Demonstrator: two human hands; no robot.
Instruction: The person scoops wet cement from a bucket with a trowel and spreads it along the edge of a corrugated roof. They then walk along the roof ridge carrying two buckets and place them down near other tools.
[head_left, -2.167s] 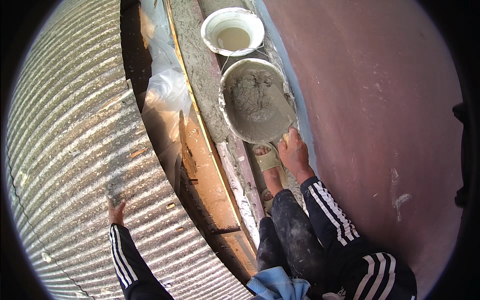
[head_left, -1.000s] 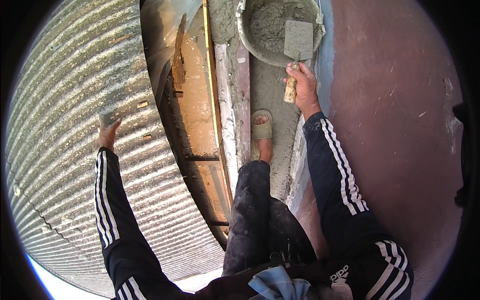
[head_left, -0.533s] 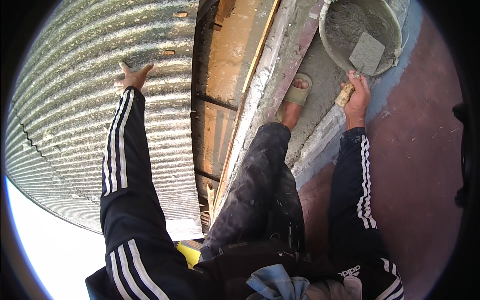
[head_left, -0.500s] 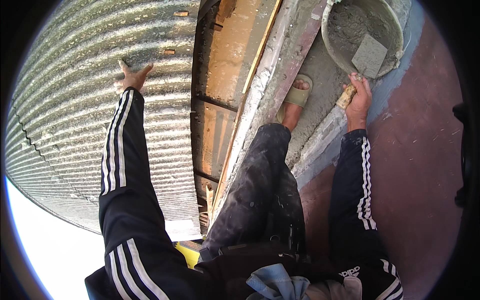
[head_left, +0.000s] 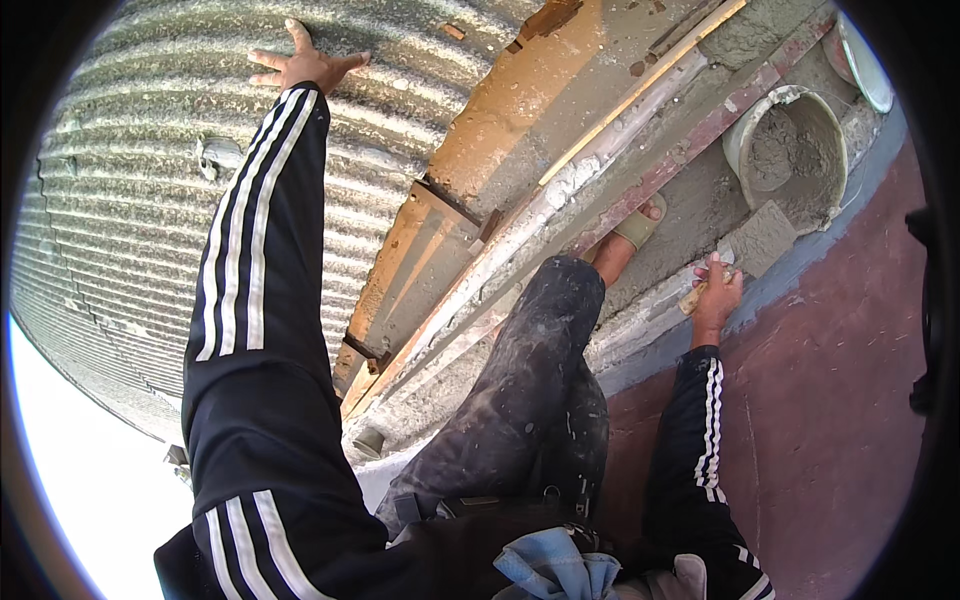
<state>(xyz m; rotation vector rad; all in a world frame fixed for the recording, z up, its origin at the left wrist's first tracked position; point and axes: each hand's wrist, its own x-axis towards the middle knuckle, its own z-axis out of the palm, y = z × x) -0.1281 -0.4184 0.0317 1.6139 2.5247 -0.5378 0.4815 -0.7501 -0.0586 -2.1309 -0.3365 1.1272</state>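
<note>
My left hand point(head_left: 308, 68) rests with its fingers spread on the grey corrugated roof sheet point(head_left: 400, 110). In my right hand point(head_left: 716, 300) is the handle of a trowel point(head_left: 762, 238), the fingers wrapped round it. Its flat blade is coated with grey mortar and lies beside the near rim of a bucket point(head_left: 735, 150). Wet mortar point(head_left: 785, 150) covers the bucket's bottom and part of its inner wall.
A sandalled foot point(head_left: 640, 222) stands in the mortar-smeared channel beside the bucket. A second, pale container point(head_left: 866, 62) is partly seen beyond. A wooden strip point(head_left: 640, 90) and a rough ledge point(head_left: 560, 190) run along the roof sheet. To the right rises a dark red painted surface point(head_left: 800, 400).
The view has turned, so the roof and ledge now slant. The trowel blade has gone from over the bucket's mouth to beside its near rim. My left hand stays spread on the roof sheet.
</note>
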